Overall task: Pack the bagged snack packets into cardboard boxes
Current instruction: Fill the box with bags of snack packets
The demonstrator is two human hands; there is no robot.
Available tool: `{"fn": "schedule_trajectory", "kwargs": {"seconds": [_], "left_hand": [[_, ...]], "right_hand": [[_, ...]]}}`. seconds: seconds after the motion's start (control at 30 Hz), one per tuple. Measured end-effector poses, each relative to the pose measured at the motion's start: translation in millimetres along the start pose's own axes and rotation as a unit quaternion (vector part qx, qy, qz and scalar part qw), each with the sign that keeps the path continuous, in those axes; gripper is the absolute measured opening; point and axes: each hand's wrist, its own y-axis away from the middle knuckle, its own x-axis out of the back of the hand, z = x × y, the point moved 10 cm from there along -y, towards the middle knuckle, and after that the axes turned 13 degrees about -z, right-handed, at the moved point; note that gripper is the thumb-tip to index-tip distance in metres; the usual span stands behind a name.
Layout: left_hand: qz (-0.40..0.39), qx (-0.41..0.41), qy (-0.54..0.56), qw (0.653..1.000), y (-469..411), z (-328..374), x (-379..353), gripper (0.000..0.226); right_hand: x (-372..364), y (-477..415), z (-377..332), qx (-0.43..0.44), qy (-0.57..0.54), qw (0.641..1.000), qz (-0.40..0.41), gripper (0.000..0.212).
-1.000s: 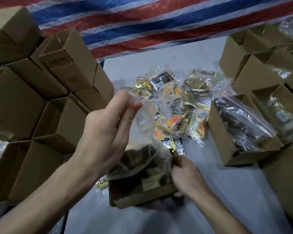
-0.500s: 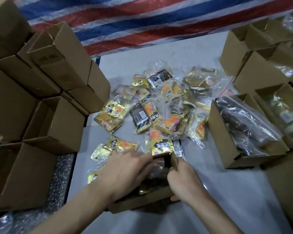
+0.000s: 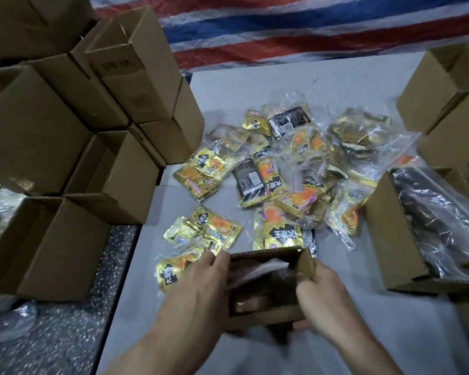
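Bagged snack packets (image 3: 257, 266) now sit down inside the small cardboard box (image 3: 268, 315) at the near edge of the tabletop (image 3: 377, 334), as the head camera shows; a second ago the left hand (image 3: 198, 290) held the top of that clear bag up above the box, half a second ago it was pressing the bag down, and now the plastic shows only below the rim; the left hand has come off the bag and wraps the box's left wall, fingers curled at the rim; the right hand (image 3: 322, 290) grips the right wall as before, thumb hooked inside and fingers outside; both hands are thus closed on the box; its underside is blurred, so whether it rests on the tabletop or is just lifting cannot be told; judged from this, the loading of this box is done, and what likely remains for it is to join the filled box (image 3: 395, 239) on the right, where a bag already lies in the open top; the task is far from over; a loose pile of bags (image 3: 295, 180) lies on the tabletop just beyond the box, and open empty boxes (image 3: 136, 185) stand stacked at the left.
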Motion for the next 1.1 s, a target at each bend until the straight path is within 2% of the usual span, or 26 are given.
{"fn": "schedule_trajectory", "kwargs": {"seconds": [0.07, 0.17, 0.27, 0.37, 0.47, 0.6, 0.7, 0.77, 0.87, 0.9, 0.97, 1.0, 1.07, 1.1], "left_hand": [[0.017, 0.005, -0.005, 1.000, 3, -5, 8, 0.008], [0.082, -0.027, -0.035, 0.996, 10, 5, 26, 0.010], [0.106, -0.116, -0.014, 0.988, 11, 28, 28, 0.029], [0.059, -0.126, -0.076, 0.987, -1, 42, -1, 0.037], [-0.013, -0.112, -0.053, 0.992, -19, 39, -28, 0.037], [-0.101, -0.116, -0.011, 0.988, -32, 41, -41, 0.019], [-0.256, -0.080, 0.052, 0.962, -34, 32, -76, 0.045], [-0.283, -0.066, 0.084, 0.953, -34, 29, -82, 0.054], [-0.251, -0.040, 0.083, 0.964, -31, 21, -78, 0.057], [-0.243, -0.026, 0.075, 0.967, -28, 19, -76, 0.060], [-0.215, -0.020, 0.049, 0.975, -20, 20, -73, 0.058], [-0.175, -0.032, 0.021, 0.984, -16, 22, -65, 0.051], [-0.059, -0.076, -0.015, 0.995, -3, 27, -40, 0.036], [-0.002, -0.099, 0.010, 0.995, 6, 25, -27, 0.032]], "right_hand": [[1, 0, -1, 0.001, 0.002, 1.000, 0.003, 0.029], [1, 0, -2, 0.001, 0.006, 1.000, 0.005, 0.025], [3, 0, -1, 0.008, 0.011, 1.000, 0.009, 0.026], [2, 0, 1, 0.007, 0.014, 1.000, 0.011, 0.028], [2, 1, -2, 0.011, 0.006, 1.000, 0.017, 0.032], [2, 3, -2, 0.010, 0.006, 1.000, 0.022, 0.026], [3, 5, -4, 0.005, -0.008, 1.000, 0.028, 0.016], [1, 7, -7, -0.002, -0.046, 0.999, 0.024, 0.019], [-3, 11, -10, -0.012, -0.089, 0.996, 0.000, 0.065], [-6, 13, -11, -0.004, -0.089, 0.996, -0.010, 0.070], [-10, 17, -15, 0.018, -0.079, 0.996, -0.021, 0.057], [-9, 18, -16, 0.031, -0.074, 0.997, -0.019, 0.046], [-7, 16, -15, 0.045, -0.062, 0.997, -0.016, 0.026], [-6, 14, -14, 0.047, -0.059, 0.997, -0.022, 0.021]]}}
